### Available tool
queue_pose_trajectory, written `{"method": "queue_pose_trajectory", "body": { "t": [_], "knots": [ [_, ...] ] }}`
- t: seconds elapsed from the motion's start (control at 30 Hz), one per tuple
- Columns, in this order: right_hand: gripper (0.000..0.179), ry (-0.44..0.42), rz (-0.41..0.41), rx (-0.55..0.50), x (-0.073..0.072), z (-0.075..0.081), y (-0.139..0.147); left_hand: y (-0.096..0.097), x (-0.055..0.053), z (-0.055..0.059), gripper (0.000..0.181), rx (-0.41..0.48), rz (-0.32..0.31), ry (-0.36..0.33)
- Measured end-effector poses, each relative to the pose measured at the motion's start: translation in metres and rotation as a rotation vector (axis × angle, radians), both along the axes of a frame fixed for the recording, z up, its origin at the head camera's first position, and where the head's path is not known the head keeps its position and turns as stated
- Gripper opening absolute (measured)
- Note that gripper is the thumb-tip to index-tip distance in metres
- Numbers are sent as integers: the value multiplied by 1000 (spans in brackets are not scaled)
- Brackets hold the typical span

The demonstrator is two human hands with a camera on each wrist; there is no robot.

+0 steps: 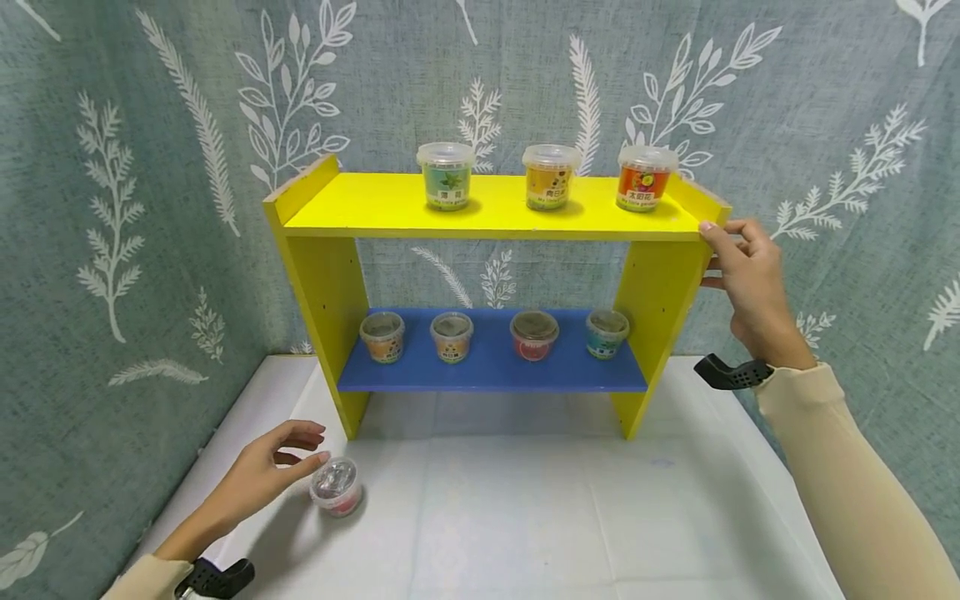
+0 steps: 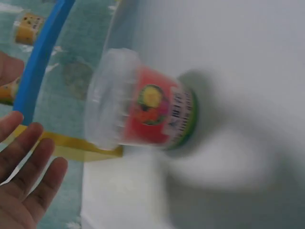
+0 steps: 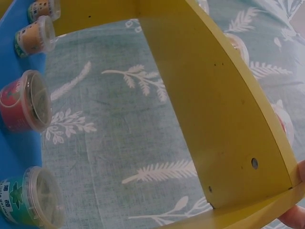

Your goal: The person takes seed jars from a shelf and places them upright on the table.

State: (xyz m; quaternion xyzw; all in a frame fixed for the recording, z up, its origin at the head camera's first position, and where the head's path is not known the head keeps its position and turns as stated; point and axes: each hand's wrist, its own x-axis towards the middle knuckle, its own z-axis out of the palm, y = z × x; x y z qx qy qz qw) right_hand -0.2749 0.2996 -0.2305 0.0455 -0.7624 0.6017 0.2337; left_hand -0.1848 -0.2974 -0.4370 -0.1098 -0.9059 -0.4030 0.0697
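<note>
Cup just off my left thumb, shelf unit gripped in my right hand

The cup, a small plastic one with a red label and a clear lid, stands upright on the white tablecloth, just to the right of my left hand. That hand is open and relaxed, holding nothing; the left wrist view shows a gap between its fingers and the cup.

My right hand is closed round the upper right corner of the shelf unit, thumb on the front edge, fingers round the outer side. The yellow unit stretches leftward from this hand and stands beyond my left one.

On its top board, an orange-red-labelled tub is nearest my right hand; farther left come a yellow-labelled tub and a mint-green-labelled tub. On the blue board, below and left of my right hand, I see a teal-labelled tub, then a pinkish-red tub, then two orange-labelled tubs, all lidded.

Behind the unit, and to the left of my left hand, hangs a grey-green curtain printed with white leaves. My sleeves are cream.
</note>
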Motion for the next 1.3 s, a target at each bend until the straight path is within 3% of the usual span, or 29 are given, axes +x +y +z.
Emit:
{"method": "queue_pose_trajectory", "body": {
  "t": [0.17,0.37,0.5,0.7,0.97,1.3],
  "knots": [
    [36,2,-6,19,0,0,0,2,-6,19,35,-8,13,35],
    [36,-5,-22,25,1,-1,2,6,-14,49,31,29,-71,77],
    [36,-7,-31,51,1,-1,3,7,-19,66,31,22,-83,74],
    [36,12,-21,39,-1,-1,2,12,-25,79,36,-32,-86,137],
    [30,19,-33,14,0,-5,1,17,-33,89,30,-54,-107,198],
    [36,16,-20,21,-1,-2,-2,28,-37,121,24,-9,-123,246]
  ]
}}
